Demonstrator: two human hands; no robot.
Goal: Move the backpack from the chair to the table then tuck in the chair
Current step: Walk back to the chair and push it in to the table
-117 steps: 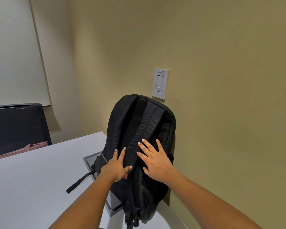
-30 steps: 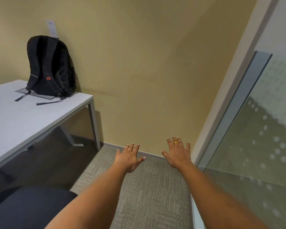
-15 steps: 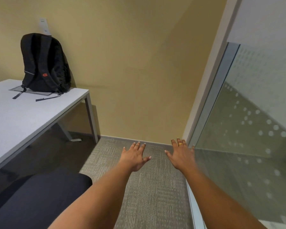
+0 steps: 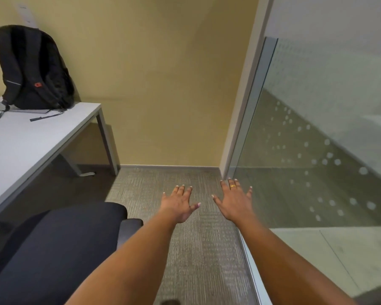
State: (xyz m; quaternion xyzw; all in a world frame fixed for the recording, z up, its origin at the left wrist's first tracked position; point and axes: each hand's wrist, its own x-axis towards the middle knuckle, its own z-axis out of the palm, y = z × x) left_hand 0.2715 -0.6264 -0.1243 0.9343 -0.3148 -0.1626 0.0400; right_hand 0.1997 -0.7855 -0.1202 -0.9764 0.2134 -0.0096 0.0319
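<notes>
The black backpack (image 4: 32, 69) stands upright at the far corner of the white table (image 4: 26, 142), leaning against the yellow wall, its straps trailing on the tabletop. The dark chair (image 4: 53, 245) fills the lower left, its seat partly under the table edge and an armrest (image 4: 131, 225) showing beside my left forearm. My left hand (image 4: 178, 204) hovers over the carpet just right of the chair, fingers spread, holding nothing. My right hand (image 4: 234, 201), wearing a gold ring, is spread open beside it, also holding nothing.
A frosted glass partition (image 4: 317, 139) with a dotted pattern runs along the right, its metal frame (image 4: 249, 102) meeting the yellow wall. Grey carpet (image 4: 198, 249) lies between chair and glass. A flat grey panel (image 4: 20, 110) sits under the backpack.
Both hands left the backpack standing on the table. The view has swung right and down; the chair now shows more at lower left and both open hands have dropped lower.
</notes>
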